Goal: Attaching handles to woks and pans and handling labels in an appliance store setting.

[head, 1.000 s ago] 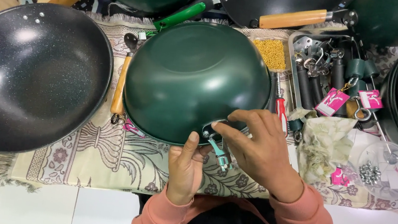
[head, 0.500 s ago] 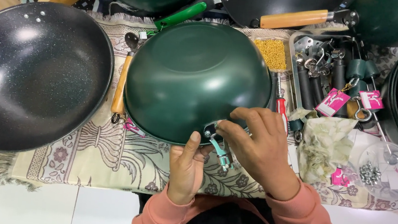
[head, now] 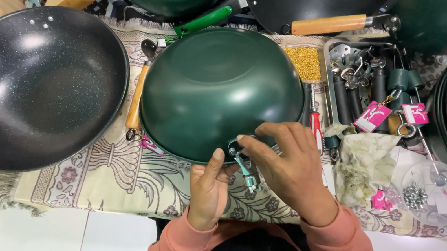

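The green wok (head: 222, 91) lay upside down on the mat (head: 116, 169), its near rim bracket (head: 235, 148) pinched by the right hand (head: 292, 168), while the left hand (head: 209, 189) closed on a small tool (head: 246, 171); pressing squarely would have kept the bracket from turning.

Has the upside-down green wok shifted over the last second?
No. The green wok keeps its place beside the wooden-handled ladle and black wok.
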